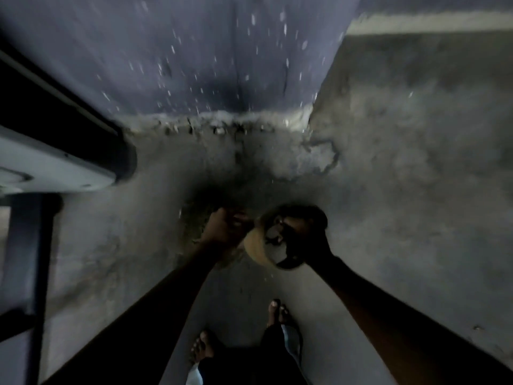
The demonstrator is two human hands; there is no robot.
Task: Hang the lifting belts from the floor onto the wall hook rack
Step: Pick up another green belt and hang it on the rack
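Note:
The view is dim and blurred, looking straight down at a concrete floor. My right hand (pixel 301 232) grips a curled lifting belt (pixel 259 250), tan on its inner face and dark on the outside, held above the floor. A metal buckle or strap end shows dark against the belt by my fingers. My left hand (pixel 222 227) is just left of the belt with its fingers pinched near the belt's upper edge; whether it holds the belt I cannot tell. No hook rack is in view.
A blue-grey wall (pixel 194 56) with chipped paint meets the floor ahead. A dark and white machine frame (pixel 63 151) juts in from the left, with a dark post (pixel 27 259) below it. My bare feet (pixel 204 348) stand at the bottom.

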